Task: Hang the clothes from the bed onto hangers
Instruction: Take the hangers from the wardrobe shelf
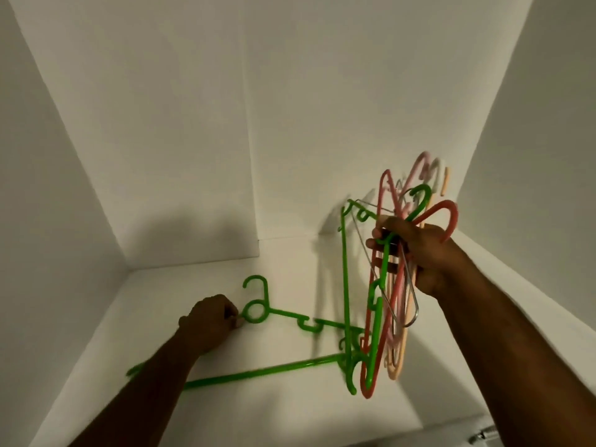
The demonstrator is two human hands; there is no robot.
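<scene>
My right hand [422, 256] grips a bunch of several plastic and wire hangers [395, 304], green, red, pink and peach, held upright above a white shelf [180, 295]; their hooks stick up past my fingers. A single green hanger [283, 317] lies flat on the shelf, its far end tangled with the bunch. My left hand [211, 321] pinches this hanger at the ring below its hook. No clothes or bed are in view.
White walls [161, 124] enclose the shelf at the back and on both sides, forming a closet-like recess. A metal fitting [482, 435] shows at the bottom right edge.
</scene>
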